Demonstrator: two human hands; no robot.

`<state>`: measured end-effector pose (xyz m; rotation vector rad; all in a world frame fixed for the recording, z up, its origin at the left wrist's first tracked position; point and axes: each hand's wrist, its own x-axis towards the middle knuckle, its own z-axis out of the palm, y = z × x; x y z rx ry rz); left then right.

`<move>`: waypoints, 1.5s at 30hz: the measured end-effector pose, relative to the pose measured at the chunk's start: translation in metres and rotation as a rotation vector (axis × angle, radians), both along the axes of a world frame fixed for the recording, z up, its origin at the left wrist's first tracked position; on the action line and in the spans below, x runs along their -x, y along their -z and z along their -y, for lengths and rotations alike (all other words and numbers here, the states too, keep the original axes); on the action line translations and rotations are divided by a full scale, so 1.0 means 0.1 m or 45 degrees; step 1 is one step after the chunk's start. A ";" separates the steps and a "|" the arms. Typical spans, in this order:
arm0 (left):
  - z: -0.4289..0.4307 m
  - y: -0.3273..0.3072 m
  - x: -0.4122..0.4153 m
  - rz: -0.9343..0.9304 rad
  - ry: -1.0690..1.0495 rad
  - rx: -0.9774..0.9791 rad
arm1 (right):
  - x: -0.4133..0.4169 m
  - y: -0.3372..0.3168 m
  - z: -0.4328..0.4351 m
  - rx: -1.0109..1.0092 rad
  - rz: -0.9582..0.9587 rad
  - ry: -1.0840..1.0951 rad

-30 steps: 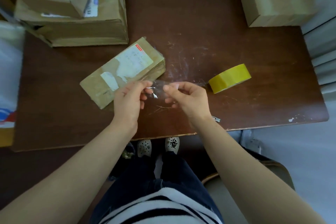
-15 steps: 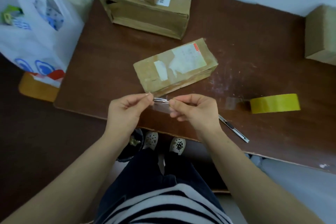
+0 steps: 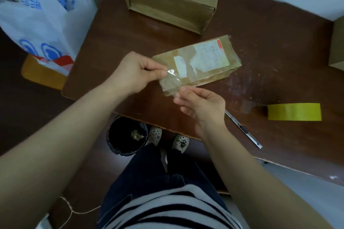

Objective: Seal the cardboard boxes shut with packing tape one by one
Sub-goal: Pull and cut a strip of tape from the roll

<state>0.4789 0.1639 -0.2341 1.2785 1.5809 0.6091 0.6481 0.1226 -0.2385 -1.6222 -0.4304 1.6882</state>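
Note:
A flat cardboard box [image 3: 208,61] with a white label lies on the brown table [image 3: 270,46]. A short clear strip of tape [image 3: 172,80] is stretched over the box's near left end. My left hand [image 3: 135,72] pinches the strip's upper end. My right hand [image 3: 202,106] pinches its lower end at the box's near corner. The yellow tape roll [image 3: 294,111] lies on its side to the right, apart from both hands.
Two stacked cardboard boxes [image 3: 171,3] stand at the back of the table, another box [image 3: 337,46] at the right edge. A utility knife [image 3: 243,129] lies near the front edge. A white plastic bag [image 3: 42,15] and a black bin [image 3: 125,135] sit left and below.
The view swung left and down. Both hands carried the tape strip up from the table's front edge to the box's near left end and turned it from level to slanted.

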 end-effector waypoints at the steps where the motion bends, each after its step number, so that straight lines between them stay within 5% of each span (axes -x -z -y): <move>1: -0.09 -0.01 0.02 -0.071 0.066 0.001 | 0.04 0.00 -0.01 0.005 -0.009 0.040; 8: -0.52 0.01 0.04 -0.454 0.391 -0.101 | 0.26 0.04 -0.11 0.055 0.021 0.164; 15: -0.62 0.01 0.01 -0.597 0.633 -0.214 | 0.33 0.09 -0.14 0.040 0.125 0.156; 45: -0.62 0.06 -0.05 -0.794 0.683 -0.341 | 0.43 0.21 -0.19 0.017 0.461 0.070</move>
